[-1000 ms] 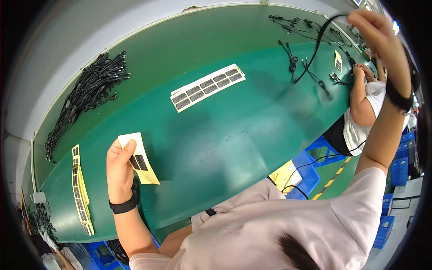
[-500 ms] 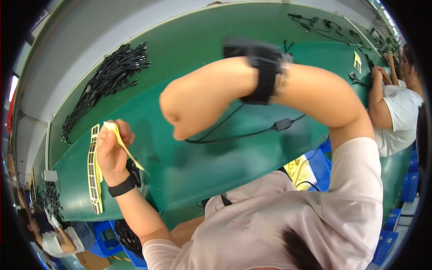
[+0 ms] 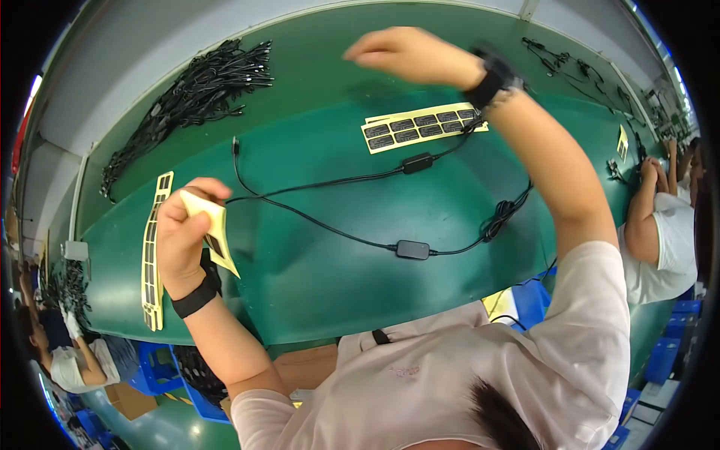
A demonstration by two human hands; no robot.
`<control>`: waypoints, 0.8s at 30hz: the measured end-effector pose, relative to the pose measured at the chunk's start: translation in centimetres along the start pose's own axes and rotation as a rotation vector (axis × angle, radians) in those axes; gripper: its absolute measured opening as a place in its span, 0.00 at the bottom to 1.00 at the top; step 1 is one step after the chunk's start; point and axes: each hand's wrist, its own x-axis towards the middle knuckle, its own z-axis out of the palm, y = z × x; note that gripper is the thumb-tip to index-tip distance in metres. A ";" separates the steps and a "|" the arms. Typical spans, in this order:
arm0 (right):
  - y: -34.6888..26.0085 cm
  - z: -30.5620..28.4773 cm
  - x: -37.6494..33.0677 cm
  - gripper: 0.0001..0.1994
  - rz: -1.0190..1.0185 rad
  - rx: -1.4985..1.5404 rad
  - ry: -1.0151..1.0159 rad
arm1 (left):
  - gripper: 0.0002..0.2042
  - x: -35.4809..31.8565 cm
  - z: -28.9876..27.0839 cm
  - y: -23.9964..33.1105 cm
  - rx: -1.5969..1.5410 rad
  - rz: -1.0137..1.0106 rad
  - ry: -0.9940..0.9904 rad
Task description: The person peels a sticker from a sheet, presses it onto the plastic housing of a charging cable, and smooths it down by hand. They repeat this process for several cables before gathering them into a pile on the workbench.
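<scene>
My left hand (image 3: pixel 178 236) is closed on a folded yellow label sheet (image 3: pixel 216 223), thumb pressed against it. Beside that hand, one black cable (image 3: pixel 330 181) runs to the right through a small box; whether its end touches my fingers is hidden. A second black cable (image 3: pixel 322 223) crosses it, with its plug pointing away from me and a box nearer me. My right hand (image 3: pixel 411 54), somewhat blurred, reaches over the far side of the table with fingers stretched leftward and nothing seen in them. A yellow sheet of black labels (image 3: pixel 420 129) lies below my right wrist.
A big pile of black cables (image 3: pixel 191 105) lies at the far left. Another label strip (image 3: pixel 152 255) rests left of my left hand. More cables (image 3: pixel 562 60) lie far right. Co-workers sit at right (image 3: pixel 660 240) and left (image 3: pixel 79 360). Blue bins stand below the table edge.
My right hand has swung away from me and to the right, uncovering the cables and the label sheet. My left hand keeps its hold on the folded label sheet.
</scene>
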 end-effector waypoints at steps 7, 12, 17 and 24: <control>15.6 -4.1 -16.1 0.16 0.353 -0.283 -0.140 | 0.07 3.5 5.0 -2.7 0.725 0.111 -0.251; 13.2 -5.0 -19.5 0.22 0.277 -0.708 -0.244 | 0.06 4.4 5.0 -5.9 0.823 -0.032 -0.240; 11.8 -4.9 -20.7 0.18 0.188 -0.512 -0.026 | 0.07 5.3 5.6 -4.6 0.771 -0.200 -0.210; 15.6 -3.2 -18.5 0.12 0.141 -0.473 0.048 | 0.08 5.8 5.1 -5.0 0.861 -0.135 -0.243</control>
